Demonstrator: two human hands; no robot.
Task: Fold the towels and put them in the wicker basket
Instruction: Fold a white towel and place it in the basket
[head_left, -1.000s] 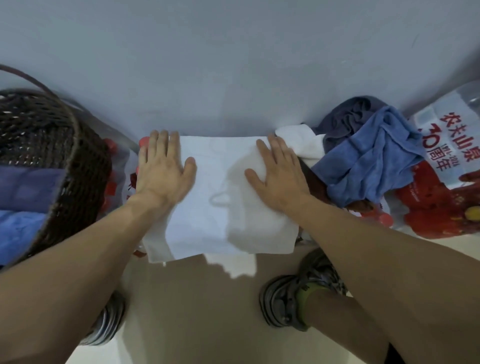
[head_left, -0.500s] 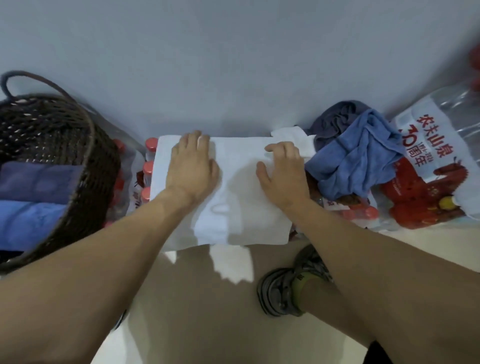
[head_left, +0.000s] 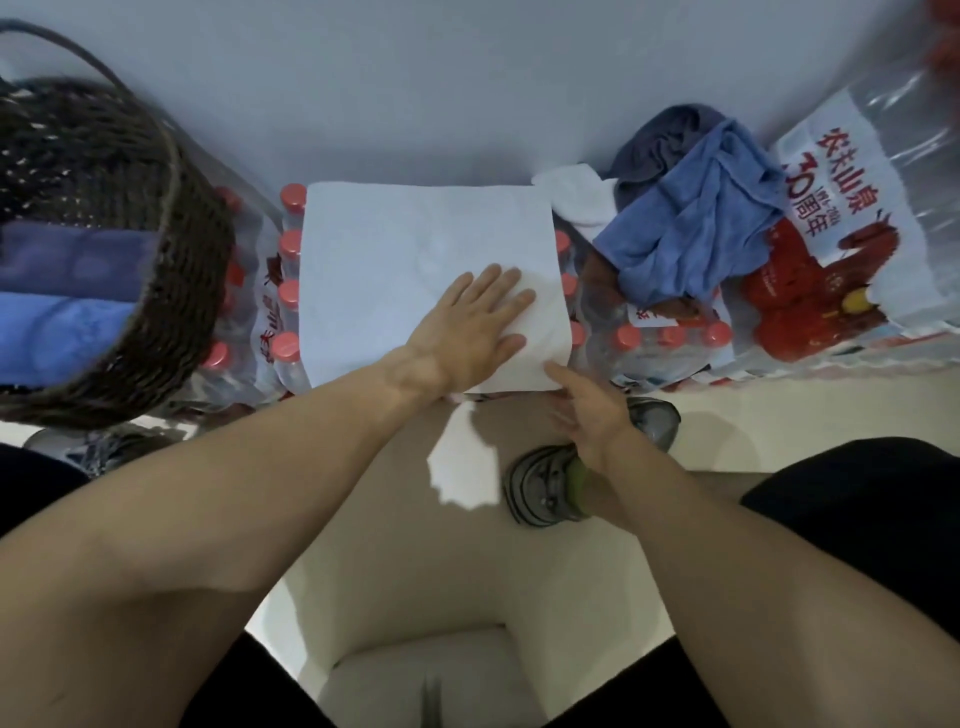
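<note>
A white towel (head_left: 395, 260) lies flat, folded into a square, on top of packs of red-capped water bottles. My left hand (head_left: 472, 327) presses flat on its near right part, fingers straight. My right hand (head_left: 587, 410) is at the towel's near right corner, fingers reaching to the edge; whether it pinches the cloth is hidden. The dark wicker basket (head_left: 187, 291) stands at the left with a purple folded towel (head_left: 67, 265) and a blue folded towel (head_left: 57, 332) inside.
A heap of unfolded towels, blue (head_left: 696, 228), dark grey (head_left: 660, 140) and white (head_left: 576, 202), lies to the right on bottle packs (head_left: 665, 343). A wrapped pack with a red label (head_left: 852, 249) is at far right. A wall stands behind. My shoe (head_left: 545, 488) is on the floor below.
My left hand slid from the towel's left part to its near right part. My right hand left the towel's top and dropped to its near right corner. The camera tilted down.
</note>
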